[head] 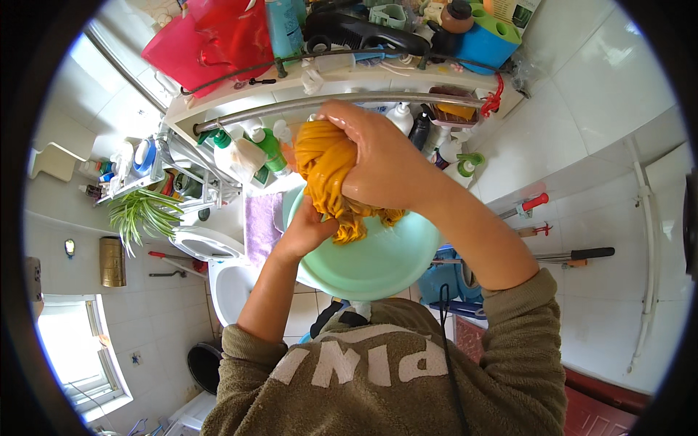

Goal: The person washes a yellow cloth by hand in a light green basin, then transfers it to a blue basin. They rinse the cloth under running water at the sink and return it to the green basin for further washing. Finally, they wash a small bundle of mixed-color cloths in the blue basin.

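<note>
A wet mustard-yellow cloth (327, 158), bunched and twisted, is gripped in both my hands over a pale green basin (365, 267). My right hand (381, 158) clasps its upper part, with the fingers wrapped over the top. Lower down, my left hand (308, 231) holds the cloth from the left side, its fingers partly hidden behind the folds. The cloth's lower end hangs loosely inside the basin. Water glistens on my right hand. What lies in the basin beneath the cloth is partly covered.
Beyond the basin, a metal rail (338, 100) runs below a crowded shelf (294, 82). Several pump bottles (401, 117) stand under it. A purple towel (263, 226) lies left of the basin, near a white toilet (232, 291). Blue containers (439, 278) sit at the right.
</note>
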A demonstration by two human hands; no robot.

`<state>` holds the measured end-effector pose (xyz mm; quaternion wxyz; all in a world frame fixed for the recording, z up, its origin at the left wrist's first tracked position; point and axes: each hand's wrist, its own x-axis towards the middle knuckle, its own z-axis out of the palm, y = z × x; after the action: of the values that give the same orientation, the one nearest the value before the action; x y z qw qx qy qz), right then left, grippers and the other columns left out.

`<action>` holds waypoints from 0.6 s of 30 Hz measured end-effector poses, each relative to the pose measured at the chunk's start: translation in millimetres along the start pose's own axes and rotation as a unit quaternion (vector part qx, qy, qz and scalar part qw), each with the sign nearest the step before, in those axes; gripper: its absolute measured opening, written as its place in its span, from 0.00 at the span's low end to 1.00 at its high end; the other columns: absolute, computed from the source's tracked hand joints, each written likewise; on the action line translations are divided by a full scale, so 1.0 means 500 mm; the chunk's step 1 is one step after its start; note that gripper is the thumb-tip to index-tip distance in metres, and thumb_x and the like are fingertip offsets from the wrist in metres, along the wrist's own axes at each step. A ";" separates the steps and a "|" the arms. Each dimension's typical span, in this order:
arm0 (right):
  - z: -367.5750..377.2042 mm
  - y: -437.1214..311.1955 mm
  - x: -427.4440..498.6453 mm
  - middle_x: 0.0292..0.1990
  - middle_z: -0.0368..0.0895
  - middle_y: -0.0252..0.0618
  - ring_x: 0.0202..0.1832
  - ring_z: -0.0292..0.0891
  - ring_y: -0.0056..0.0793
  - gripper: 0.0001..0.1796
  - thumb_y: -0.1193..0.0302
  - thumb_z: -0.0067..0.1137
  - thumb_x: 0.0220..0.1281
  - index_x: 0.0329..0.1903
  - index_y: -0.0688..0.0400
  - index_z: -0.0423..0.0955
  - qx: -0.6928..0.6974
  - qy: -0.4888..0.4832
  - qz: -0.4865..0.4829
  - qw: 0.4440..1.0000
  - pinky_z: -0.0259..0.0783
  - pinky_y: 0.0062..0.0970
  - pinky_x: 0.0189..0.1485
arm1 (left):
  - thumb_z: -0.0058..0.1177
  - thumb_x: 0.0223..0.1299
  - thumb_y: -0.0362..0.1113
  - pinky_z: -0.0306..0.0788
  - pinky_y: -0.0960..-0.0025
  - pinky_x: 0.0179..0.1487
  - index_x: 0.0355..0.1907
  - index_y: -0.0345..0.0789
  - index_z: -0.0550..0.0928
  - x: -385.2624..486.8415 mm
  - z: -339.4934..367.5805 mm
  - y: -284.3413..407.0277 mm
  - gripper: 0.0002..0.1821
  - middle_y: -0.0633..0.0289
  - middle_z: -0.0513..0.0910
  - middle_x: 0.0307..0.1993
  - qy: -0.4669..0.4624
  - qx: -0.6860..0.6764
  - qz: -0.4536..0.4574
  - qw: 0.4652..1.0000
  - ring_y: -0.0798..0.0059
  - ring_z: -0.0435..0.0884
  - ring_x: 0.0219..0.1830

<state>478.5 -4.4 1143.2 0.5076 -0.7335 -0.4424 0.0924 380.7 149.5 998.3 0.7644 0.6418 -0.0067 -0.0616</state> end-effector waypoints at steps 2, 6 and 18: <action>-0.015 -0.040 0.017 0.39 0.80 0.38 0.42 0.76 0.25 0.23 0.80 0.67 0.44 0.46 0.61 0.70 -0.064 -0.011 -0.055 0.996 0.72 0.25 0.50 | 0.63 0.54 0.26 0.70 0.66 0.63 0.66 0.34 0.67 0.006 -0.024 -0.002 0.35 0.60 0.77 0.58 -0.050 0.061 0.009 0.997 0.71 0.75 0.62; -0.036 -0.099 0.039 0.36 0.79 0.35 0.38 0.75 0.24 0.21 0.78 0.70 0.43 0.42 0.60 0.71 -0.050 0.029 -0.165 0.985 0.72 0.24 0.46 | 0.71 0.55 0.39 0.72 0.65 0.60 0.61 0.33 0.75 0.024 -0.043 -0.034 0.32 0.62 0.80 0.54 -0.091 0.142 -0.035 0.985 0.71 0.77 0.58; -0.034 0.221 -0.137 0.45 0.71 0.50 0.50 0.71 0.52 0.21 0.83 0.55 0.42 0.44 0.62 0.66 -0.275 -0.195 0.042 0.941 0.69 0.44 0.52 | 0.58 0.56 0.32 0.70 0.59 0.62 0.64 0.28 0.68 0.010 -0.088 -0.227 0.32 0.40 0.80 0.50 0.073 0.335 -0.133 0.930 0.42 0.77 0.58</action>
<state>509.5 -76.8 1038.2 0.1856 -0.8298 -0.5099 0.1300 379.7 173.1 878.6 0.4881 0.8582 0.1143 -0.1105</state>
